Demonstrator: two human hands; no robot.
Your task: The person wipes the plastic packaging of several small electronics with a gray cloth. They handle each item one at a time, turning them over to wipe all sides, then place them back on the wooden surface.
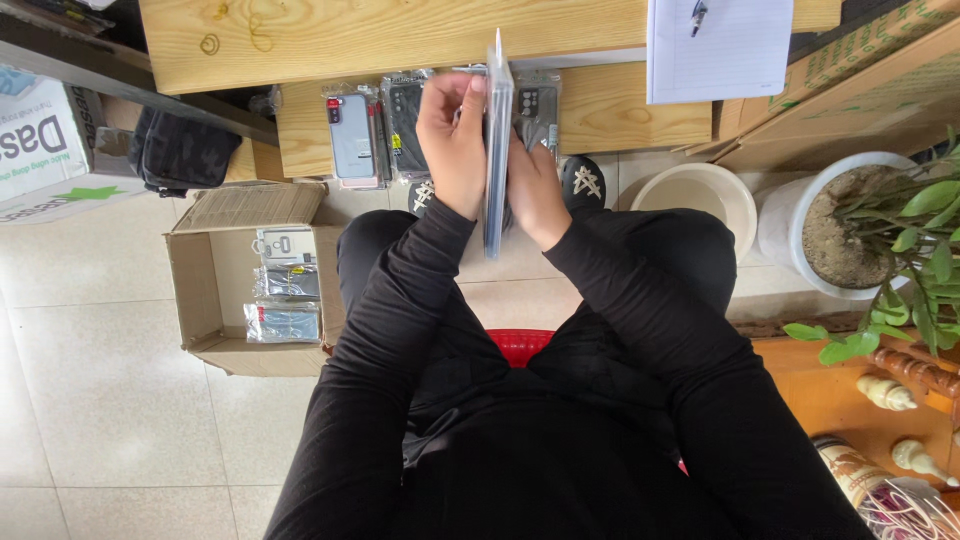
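From the head camera, we saw the left hand (455,140) and the right hand (535,190) both clasping a clear packaged phone case (497,140), held edge-on above the knees, just in front of the wooden desk (620,115). More packaged cases (355,135) lay on the desk; others sat in an open cardboard box (195,290) on the floor.

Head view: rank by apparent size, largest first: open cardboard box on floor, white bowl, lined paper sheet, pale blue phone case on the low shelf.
1. Open cardboard box.
2. Lined paper sheet, though it runs off the top edge.
3. White bowl, partly hidden by a knee; its place against the sheet is unsure.
4. Pale blue phone case, clearly smallest.
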